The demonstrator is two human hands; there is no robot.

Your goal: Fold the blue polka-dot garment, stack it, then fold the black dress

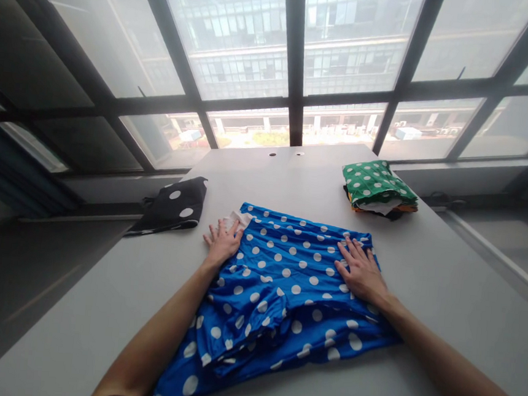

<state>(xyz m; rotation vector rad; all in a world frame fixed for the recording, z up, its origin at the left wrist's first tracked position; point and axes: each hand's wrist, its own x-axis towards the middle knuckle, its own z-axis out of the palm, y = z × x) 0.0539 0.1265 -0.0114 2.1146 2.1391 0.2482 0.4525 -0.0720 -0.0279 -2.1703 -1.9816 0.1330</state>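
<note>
Left hand (224,242) and right hand (360,271), fingers apart, pressed blue dotted cloth (286,264) — seemingly smoothing; next likely needed edges gripped.

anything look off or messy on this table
Two mild oddities. The black dotted cloth seems to poke past the left edge of the table, so it looks carelessly placed. The blue dotted cloth is rumpled and bunched in its near left part. I see nothing spilled.
</note>
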